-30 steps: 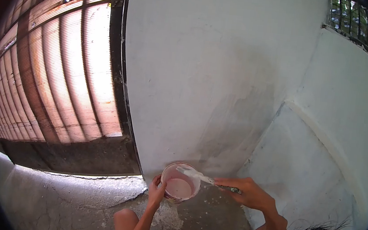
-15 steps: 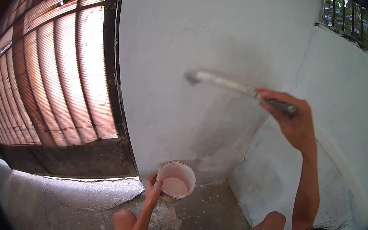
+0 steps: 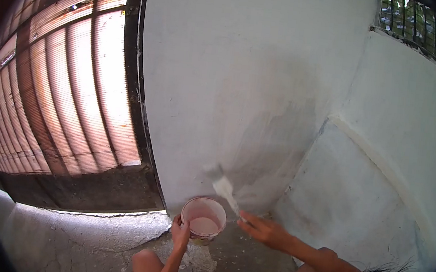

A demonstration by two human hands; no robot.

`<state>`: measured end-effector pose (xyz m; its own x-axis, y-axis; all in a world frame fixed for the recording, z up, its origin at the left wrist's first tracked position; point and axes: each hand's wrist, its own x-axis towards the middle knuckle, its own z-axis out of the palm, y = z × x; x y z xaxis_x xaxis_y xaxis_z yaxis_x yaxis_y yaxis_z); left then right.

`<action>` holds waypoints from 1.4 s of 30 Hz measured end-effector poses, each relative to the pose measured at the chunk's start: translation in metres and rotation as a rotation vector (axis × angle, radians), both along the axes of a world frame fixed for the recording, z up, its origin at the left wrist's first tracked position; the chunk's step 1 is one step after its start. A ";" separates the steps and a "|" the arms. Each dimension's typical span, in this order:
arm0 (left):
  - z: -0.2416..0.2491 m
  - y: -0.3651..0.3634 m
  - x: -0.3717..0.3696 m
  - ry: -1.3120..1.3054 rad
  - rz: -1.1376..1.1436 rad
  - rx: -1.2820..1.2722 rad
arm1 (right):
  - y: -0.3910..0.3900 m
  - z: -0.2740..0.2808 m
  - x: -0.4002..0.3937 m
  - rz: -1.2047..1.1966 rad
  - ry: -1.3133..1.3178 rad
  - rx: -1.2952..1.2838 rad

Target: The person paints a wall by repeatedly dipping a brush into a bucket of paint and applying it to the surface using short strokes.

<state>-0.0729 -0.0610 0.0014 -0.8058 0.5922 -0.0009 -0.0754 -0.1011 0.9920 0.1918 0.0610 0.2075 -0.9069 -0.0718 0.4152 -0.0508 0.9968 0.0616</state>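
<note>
A paintbrush (image 3: 225, 190) is gripped by its handle in my right hand (image 3: 266, 231), fingers closed round it. Its bristles, blurred by motion, point up and left in front of the lower part of the white wall (image 3: 193, 70). Below and left of the brush is a small paint bucket (image 3: 205, 204) with pale paint in the bottom. My left hand (image 3: 180, 232) holds the bucket's left rim, with the thumb and fingers pinching its side. The wall behind the brush has a grey, damp-looking patch (image 3: 275, 136).
A corrugated translucent door (image 3: 75, 91) with a dark frame stands at the left, light coming under it. The right wall (image 3: 405, 101) meets the painted wall in a corner. A barred window (image 3: 419, 32) is at upper right. Concrete floor (image 3: 247, 265) lies below, between my knees.
My right hand has swung the paintbrush down and left from high on the wall to near the bucket. My left hand and the bucket have barely shifted.
</note>
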 end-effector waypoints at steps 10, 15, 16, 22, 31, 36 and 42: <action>0.028 -0.021 0.033 -0.239 -0.145 -0.091 | 0.020 0.106 -0.002 -0.316 0.372 -0.604; 0.015 -0.017 0.040 -0.118 -0.190 -0.027 | 0.018 0.194 0.005 -0.348 0.583 -0.698; 0.014 -0.017 0.040 -0.123 -0.194 -0.033 | 0.013 0.203 0.008 -0.246 0.679 -0.600; 0.023 -0.014 0.048 -0.117 -0.256 -0.049 | 0.006 0.167 0.017 -0.134 0.615 -0.103; 0.016 -0.012 0.057 -0.120 -0.278 -0.058 | 0.003 -0.010 0.009 -0.015 -0.083 -0.111; 0.014 -0.001 0.052 -0.083 -0.233 -0.090 | 0.016 0.039 0.007 -0.003 -0.125 -0.393; 0.021 0.008 0.058 -0.003 -0.229 -0.021 | 0.029 0.172 -0.009 -0.066 0.468 -0.417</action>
